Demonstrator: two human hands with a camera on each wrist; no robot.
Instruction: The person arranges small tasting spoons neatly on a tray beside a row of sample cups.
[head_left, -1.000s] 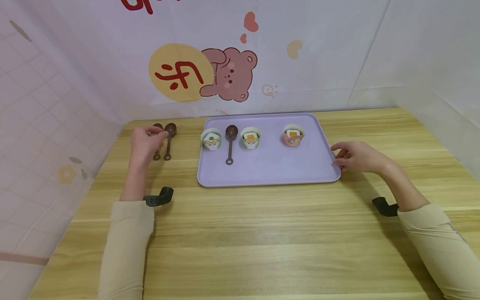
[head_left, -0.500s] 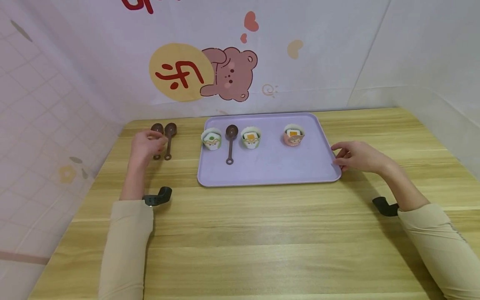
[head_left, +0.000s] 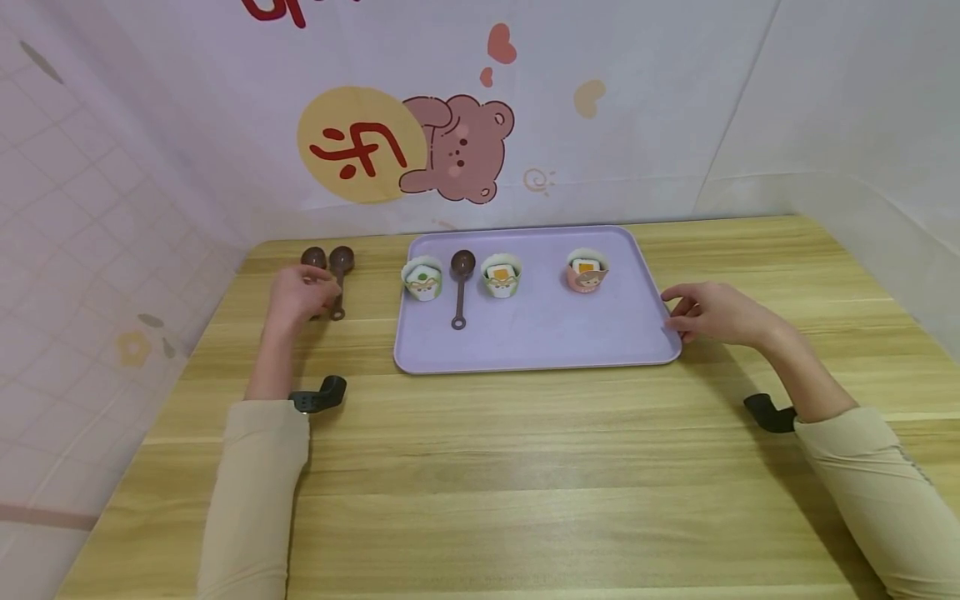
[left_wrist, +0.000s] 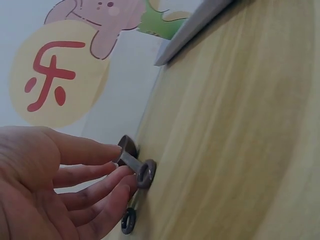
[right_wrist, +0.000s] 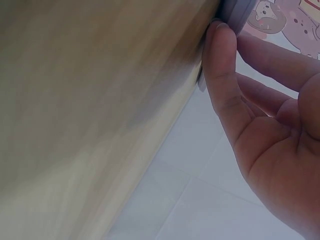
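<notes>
Left wrist view: left hand [left_wrist: 45, 185] fingers pinch a spoon [left_wrist: 134, 165] handle off the worktop; right hand [head_left: 712, 312] fingers, relaxed, steady the tray [head_left: 540, 333]. Next calls for lifting clear.

Tray [head_left: 540, 342] by right hand [head_left: 712, 312]: pale lilac, plain. 3 cups on it: green-patterned [head_left: 422, 279], green with orange top [head_left: 502, 276], pink with orange top [head_left: 587, 272]. Spoon [head_left: 460, 287] between the 2 green ones: dark brown. 2 spoons [head_left: 339, 271] at left hand [head_left: 300, 293]: same brown. Table [head_left: 525, 483]: light wood grain. Sleeves [head_left: 251, 492]: beige.
</notes>
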